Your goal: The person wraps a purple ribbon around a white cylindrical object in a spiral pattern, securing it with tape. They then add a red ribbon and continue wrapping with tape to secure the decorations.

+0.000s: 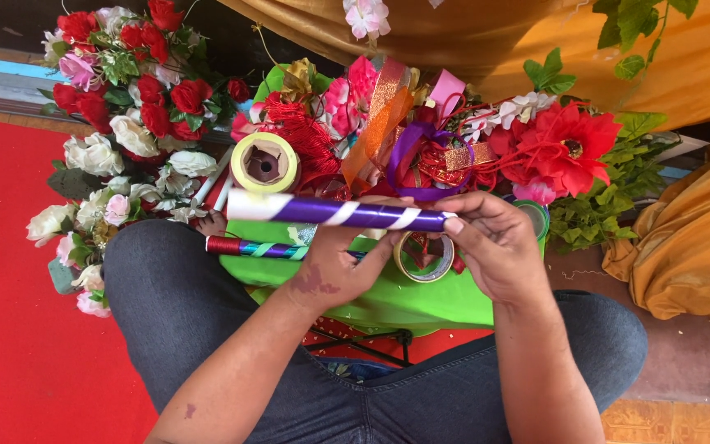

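You held the purple-and-white striped stick (334,212) level across the middle of the view, above the green tray (421,300) on your lap. Your left hand (334,263) gripped it from below, fingers curled shut around its middle. Your right hand (495,242) pinched its 3 o'clock end between closed fingertips. A second wrapped stick (252,247) lay just under it. At 11 o'clock sat a yellow tape roll (265,163) and red and white artificial roses (137,99). Red carpet (18,329) covered the floor at 8 o'clock, golden cloth (692,238) at 3.
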